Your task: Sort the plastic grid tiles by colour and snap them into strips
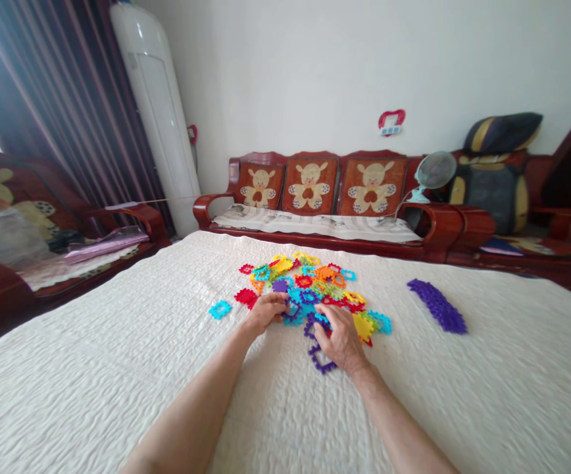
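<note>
A pile of colourful plastic interlocking pieces with toothed edges lies in the middle of the cloth. My left hand (pixel 267 312) is at the pile's near left side, its fingers closed at the edge of a purple open-square piece (pixel 293 309). My right hand (pixel 339 334) reaches over the near right side, thumb and forefinger apart above purple and blue pieces. Partly under it, a purple frame piece (pixel 321 361) lies nearest to me. By the left hand are a solid red piece (pixel 246 297) and a light blue frame piece (pixel 220 309). A yellow piece (pixel 363 327) shows beyond the right hand.
Off to the right, a stack of purple pieces (pixel 437 306) lies on the white quilted cloth (pixel 512 368). Behind stands a wooden sofa (pixel 310 240) with bear cushions, and a small fan (pixel 433 172). Another wooden seat (pixel 132 230) is at the left.
</note>
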Motion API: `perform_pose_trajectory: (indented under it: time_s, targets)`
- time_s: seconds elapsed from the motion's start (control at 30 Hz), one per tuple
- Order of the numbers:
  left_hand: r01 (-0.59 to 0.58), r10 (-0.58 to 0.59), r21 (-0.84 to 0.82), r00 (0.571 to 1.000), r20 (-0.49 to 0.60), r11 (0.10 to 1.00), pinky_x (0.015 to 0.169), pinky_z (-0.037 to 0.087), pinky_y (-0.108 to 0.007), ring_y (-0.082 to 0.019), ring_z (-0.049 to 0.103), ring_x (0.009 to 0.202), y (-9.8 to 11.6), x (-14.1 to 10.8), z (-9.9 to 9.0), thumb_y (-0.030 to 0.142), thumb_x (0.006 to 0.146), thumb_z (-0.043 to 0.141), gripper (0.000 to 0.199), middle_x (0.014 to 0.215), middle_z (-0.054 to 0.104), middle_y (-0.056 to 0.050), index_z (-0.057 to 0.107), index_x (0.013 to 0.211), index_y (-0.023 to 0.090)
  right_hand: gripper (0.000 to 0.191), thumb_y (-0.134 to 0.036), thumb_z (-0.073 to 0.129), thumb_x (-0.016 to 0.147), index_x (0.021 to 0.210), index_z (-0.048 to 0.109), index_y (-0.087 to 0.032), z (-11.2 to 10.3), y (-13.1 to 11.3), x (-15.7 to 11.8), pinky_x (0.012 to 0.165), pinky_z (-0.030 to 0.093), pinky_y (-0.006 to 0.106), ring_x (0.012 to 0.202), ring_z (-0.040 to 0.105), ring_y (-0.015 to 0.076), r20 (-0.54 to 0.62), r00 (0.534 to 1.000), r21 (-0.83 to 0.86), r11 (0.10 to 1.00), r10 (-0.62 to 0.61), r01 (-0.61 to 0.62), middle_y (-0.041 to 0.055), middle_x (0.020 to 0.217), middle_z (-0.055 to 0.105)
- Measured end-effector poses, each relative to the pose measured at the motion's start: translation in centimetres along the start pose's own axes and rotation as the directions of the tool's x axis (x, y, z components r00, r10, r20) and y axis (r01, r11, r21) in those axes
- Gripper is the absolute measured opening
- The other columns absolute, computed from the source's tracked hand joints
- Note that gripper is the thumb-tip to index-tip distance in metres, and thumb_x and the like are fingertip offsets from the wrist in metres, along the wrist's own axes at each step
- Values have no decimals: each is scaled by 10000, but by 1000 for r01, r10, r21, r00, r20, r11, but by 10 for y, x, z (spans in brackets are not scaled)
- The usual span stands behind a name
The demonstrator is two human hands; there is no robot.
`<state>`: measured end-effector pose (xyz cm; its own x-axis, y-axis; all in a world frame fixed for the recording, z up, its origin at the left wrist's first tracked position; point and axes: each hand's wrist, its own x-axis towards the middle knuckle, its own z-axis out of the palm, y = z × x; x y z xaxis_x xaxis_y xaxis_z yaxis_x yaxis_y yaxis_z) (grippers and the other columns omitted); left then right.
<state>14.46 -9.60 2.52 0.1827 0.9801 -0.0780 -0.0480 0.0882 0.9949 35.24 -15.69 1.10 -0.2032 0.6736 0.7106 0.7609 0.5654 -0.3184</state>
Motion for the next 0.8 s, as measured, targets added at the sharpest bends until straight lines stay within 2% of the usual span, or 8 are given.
perform_pose_trajectory:
  time_s: [0.07,0.2,0.27,0.33,0.4,0.47,0.63,0.8]
  targets:
    - [23,-21,-77,1000,23,997,558,482,-203,-106,625,645,0,0,1,164,592,717,363,762,658,-31,656,948,140,316,-236,526,824,1135,570,-199,1,1,-1,912,420,419,984,589,243,-2,1000,1,1000,2,-2,83,1041,665]
    - [49,-41,-148,997,58,988,577,502,-228,-108,614,608,-1,0,3,130,570,725,312,716,666,-35,671,877,121,304,-263,527,838,1132,574,-201,1,1,-1,900,426,420,964,591,242,0,1000,-1,1000,4,-4,83,1023,667]
    - [-5,15,-147,998,68,989,623,510,-243,-115,619,631,-1,1,3,131,561,723,255,719,678,-32,676,812,125,289,-266,526,842,1117,581,-198,0,1,0,891,430,414,947,596,237,-6,1000,5,1000,8,-8,77,997,673]
    - [-122,132,-122,989,73,985,725,515,-265,-149,650,765,0,1,2,130,565,709,197,813,711,-51,686,760,132,277,-244,518,839,1103,586,-195,0,1,1,886,431,405,937,600,231,-22,1000,18,1000,11,-11,73,978,675]
    - [-229,230,-23,973,34,973,822,506,-286,-189,650,943,1,2,0,121,589,667,161,962,725,-73,699,745,142,273,-213,510,827,1086,592,-193,-1,0,2,881,432,397,930,602,227,-35,999,29,999,14,-13,70,962,676]
    - [-244,251,114,966,-55,963,844,509,-303,-205,637,1018,1,3,-3,107,622,592,194,1035,720,-76,711,769,150,261,-186,506,814,1055,605,-191,-2,0,3,880,432,391,928,600,226,-40,999,32,999,8,-7,68,952,678]
    - [-176,265,322,929,-258,930,856,513,-322,-173,660,895,-12,12,-11,69,646,457,299,860,735,-40,716,759,166,243,-154,485,819,1006,638,-179,-3,-2,3,885,432,392,956,597,227,-23,1000,-13,1000,-6,6,83,987,681]
    - [-164,314,442,903,-292,882,902,489,-280,-141,658,862,-24,19,-16,23,644,424,349,811,733,0,719,737,185,273,-134,480,808,1018,649,-179,2,8,18,922,445,368,1007,598,215,41,999,-54,998,34,-31,88,1054,670]
